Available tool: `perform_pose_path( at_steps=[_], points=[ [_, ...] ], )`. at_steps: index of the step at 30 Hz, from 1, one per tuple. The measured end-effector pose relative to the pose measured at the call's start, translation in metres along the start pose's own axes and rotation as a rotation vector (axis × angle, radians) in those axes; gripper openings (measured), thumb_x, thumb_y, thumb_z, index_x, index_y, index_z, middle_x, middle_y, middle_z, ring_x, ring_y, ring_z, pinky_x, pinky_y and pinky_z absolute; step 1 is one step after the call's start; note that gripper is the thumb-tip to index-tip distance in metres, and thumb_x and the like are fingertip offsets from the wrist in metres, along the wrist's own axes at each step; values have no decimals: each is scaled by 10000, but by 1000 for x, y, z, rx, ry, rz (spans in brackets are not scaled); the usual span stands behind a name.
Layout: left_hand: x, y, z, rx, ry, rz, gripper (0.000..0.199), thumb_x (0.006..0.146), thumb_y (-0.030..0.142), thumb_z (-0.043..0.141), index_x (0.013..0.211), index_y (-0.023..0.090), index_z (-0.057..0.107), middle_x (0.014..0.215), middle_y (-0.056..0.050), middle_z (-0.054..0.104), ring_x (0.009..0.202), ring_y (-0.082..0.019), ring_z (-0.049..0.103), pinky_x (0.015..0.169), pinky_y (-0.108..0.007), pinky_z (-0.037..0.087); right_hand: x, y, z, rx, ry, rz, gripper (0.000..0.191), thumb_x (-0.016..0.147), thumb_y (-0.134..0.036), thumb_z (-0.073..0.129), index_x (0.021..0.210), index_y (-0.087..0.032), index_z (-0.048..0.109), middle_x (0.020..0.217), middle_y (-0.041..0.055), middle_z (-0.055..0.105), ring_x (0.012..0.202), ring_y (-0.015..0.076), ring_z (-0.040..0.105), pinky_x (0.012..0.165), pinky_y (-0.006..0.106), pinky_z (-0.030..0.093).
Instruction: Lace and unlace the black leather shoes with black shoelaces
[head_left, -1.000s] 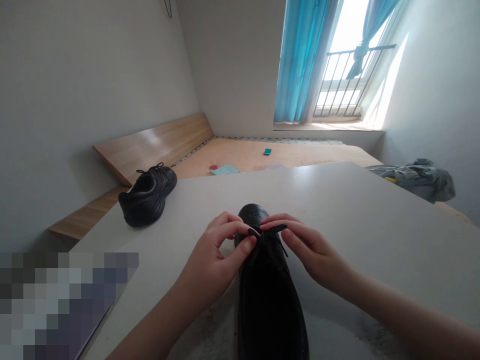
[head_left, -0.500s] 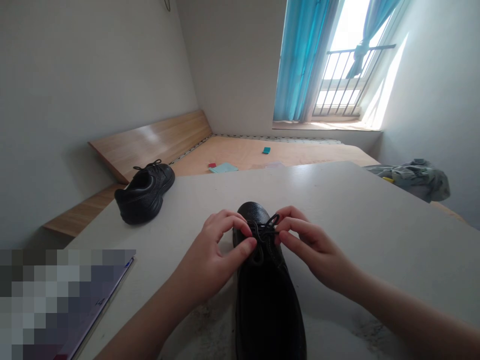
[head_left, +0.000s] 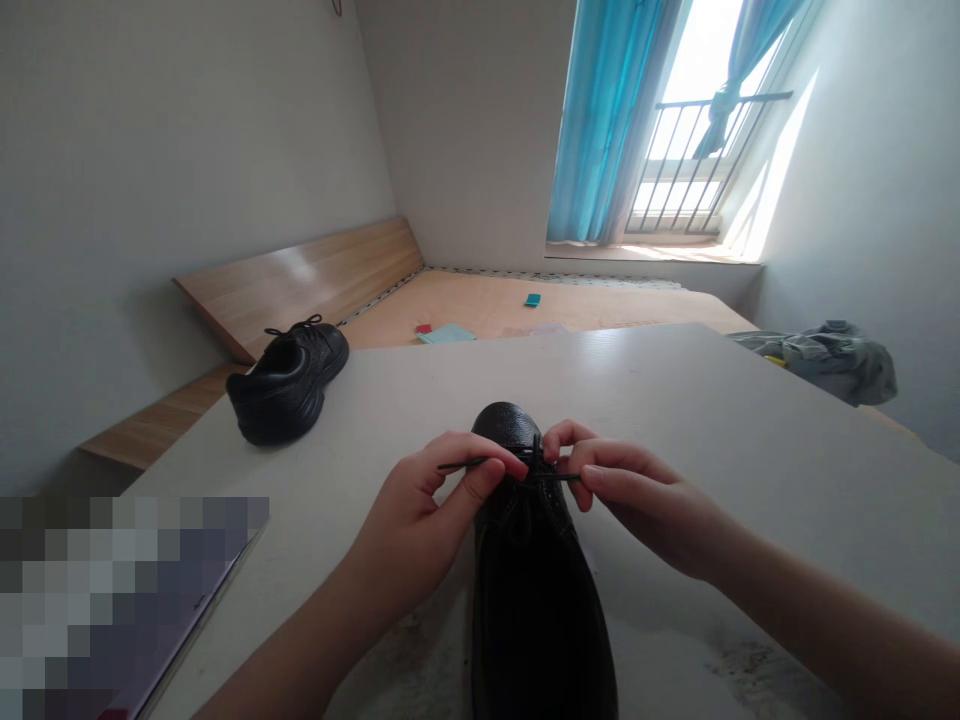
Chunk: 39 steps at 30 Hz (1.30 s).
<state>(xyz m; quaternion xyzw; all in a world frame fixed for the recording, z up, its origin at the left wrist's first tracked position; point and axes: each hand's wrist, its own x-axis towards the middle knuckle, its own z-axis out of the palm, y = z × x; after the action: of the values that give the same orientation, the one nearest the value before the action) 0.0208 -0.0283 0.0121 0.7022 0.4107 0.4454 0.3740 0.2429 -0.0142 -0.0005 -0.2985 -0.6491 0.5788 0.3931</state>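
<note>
Right now, a black shoe (head_left: 544, 620) sits upright on the white counter (head_left: 720, 440), directly in front of the person, its toe pointing away and its dark opening toward the camera. The left hand (head_left: 427, 500) pinches the black shoelace (head_left: 559, 477) between thumb and forefinger above the tongue, a thin end poking out to the left across the fingers. The right hand (head_left: 641, 480) grips another stretch of that lace between thumb and fingers, the cord running nearly level from the middle of the shoe to its fingertips. A loop of lace lies just below the crossing. Well apart, near the counter's far left edge, stands a second black shoe (head_left: 289, 385) with its laces in a bow. At the near left corner lies a flat item (head_left: 135, 600), its face mostly pixelated. Beyond the counter are a bed (head_left: 615, 303) with a wooden headboard (head_left: 315, 275), a grey-green heap of fabric (head_left: 836, 360), and a barred window (head_left: 697, 60) with a blue curtain (head_left: 596, 130).
</note>
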Motion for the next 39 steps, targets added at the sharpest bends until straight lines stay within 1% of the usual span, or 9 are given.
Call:
perform_pose_path(
  at_steps=[6, 10, 13, 17, 22, 25, 28, 33, 39],
  points=[
    [-1, 4, -4, -446, 158, -159, 374, 1009, 319, 395, 685, 213, 549, 504, 38, 586, 678, -151, 660, 745, -263, 502, 4, -5, -2, 158, 150, 41, 308, 797, -396, 552, 566, -218, 452, 966, 71, 618, 1039, 249, 554, 893, 393, 485],
    [2, 9, -14, -651, 248, -281, 360, 1001, 325, 377, 676, 210, 482, 338, 112, 275, 301, -72, 304, 470, -192, 416, 6, -20, -12, 261, 258, 54, 402, 799, -384, 474, 557, -226, 194, 489, 2, 350, 586, 193, 499, 677, 390, 493],
    [6, 10, -18, -576, 180, -403, 317, 967, 335, 397, 702, 204, 512, 353, 123, 229, 317, -60, 135, 385, -173, 325, 4, -28, -18, 359, 227, 94, 411, 823, -364, 455, 586, -215, 154, 423, -63, 117, 381, 112, 215, 525, 323, 386],
    [8, 4, -15, -233, -23, -500, 293, 927, 402, 427, 842, 185, 604, 422, 95, 313, 373, -86, 256, 392, -194, 308, 2, -24, -15, 465, 28, 200, 309, 824, -397, 530, 627, -224, 366, 447, -87, 160, 367, 76, 161, 471, 263, 269],
    [-1, 1, -5, 201, -58, -99, 192, 877, 317, 549, 982, 235, 687, 870, -24, 573, 807, -175, 562, 724, -305, 474, 2, -3, -1, 265, -53, 238, 281, 925, -482, 488, 989, -217, 552, 545, -71, 372, 431, 72, 287, 439, 216, 221],
    [-7, 4, -1, 378, -92, 98, 199, 883, 266, 546, 1013, 259, 697, 1075, -62, 542, 1053, -236, 516, 940, -398, 428, 2, 4, 3, -2, -3, 173, 291, 918, -476, 555, 1021, -204, 558, 625, -47, 431, 553, 88, 393, 509, 211, 310],
    [-9, 5, 3, 426, -111, 138, 128, 839, 241, 600, 952, 229, 658, 1132, -79, 512, 1100, -263, 469, 963, -420, 408, 0, 3, 4, -243, 14, 69, 242, 914, -431, 580, 1026, -216, 577, 706, -21, 467, 639, 108, 426, 568, 227, 363],
    [-10, 6, 2, 57, -200, 24, 64, 807, 230, 643, 795, 204, 585, 1151, -52, 492, 1132, -248, 465, 1042, -413, 344, -6, 0, 4, -634, -28, -181, 289, 936, -295, 555, 1224, -297, 570, 993, 38, 538, 893, 161, 507, 804, 305, 453],
    [-9, 16, -17, -582, -349, -25, 368, 867, 374, 596, 572, 170, 514, 975, -37, 543, 1042, -210, 510, 1030, -312, 385, -10, -1, 5, -815, -104, -271, 446, 907, -290, 596, 1324, -389, 476, 1247, 57, 390, 1220, 226, 392, 1039, 399, 379]
  ],
)
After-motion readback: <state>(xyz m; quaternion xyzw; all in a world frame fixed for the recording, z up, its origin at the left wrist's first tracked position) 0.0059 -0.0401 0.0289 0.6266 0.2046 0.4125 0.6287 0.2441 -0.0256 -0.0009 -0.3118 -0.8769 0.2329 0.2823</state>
